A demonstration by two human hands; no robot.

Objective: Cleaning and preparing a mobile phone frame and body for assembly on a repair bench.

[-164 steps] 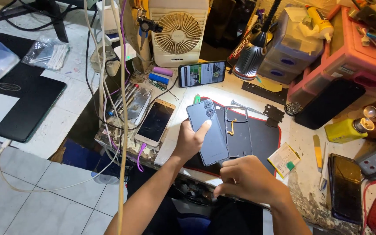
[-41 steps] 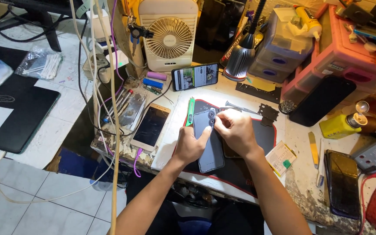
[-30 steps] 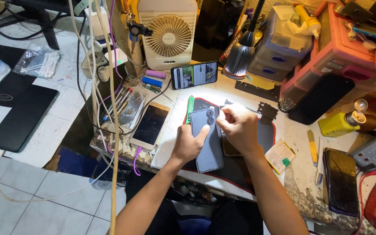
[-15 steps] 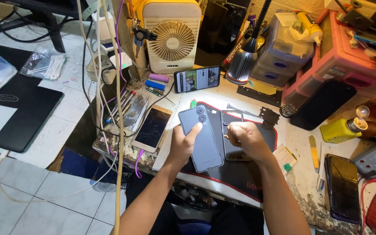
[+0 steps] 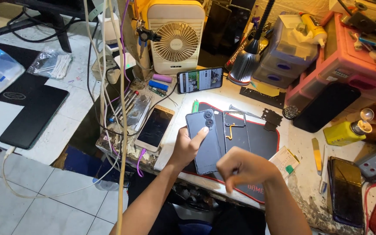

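Two hands work over my bench: my left hand grips the dark phone by its left edge, back up, above the black mat; my right hand hangs curled shut, empty, beside it.

left hand gripping, right hand curled

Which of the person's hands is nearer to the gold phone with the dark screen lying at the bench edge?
Left. The left hand holds the dark blue phone just right of the gold phone. The right hand is farther right, over the black mat.
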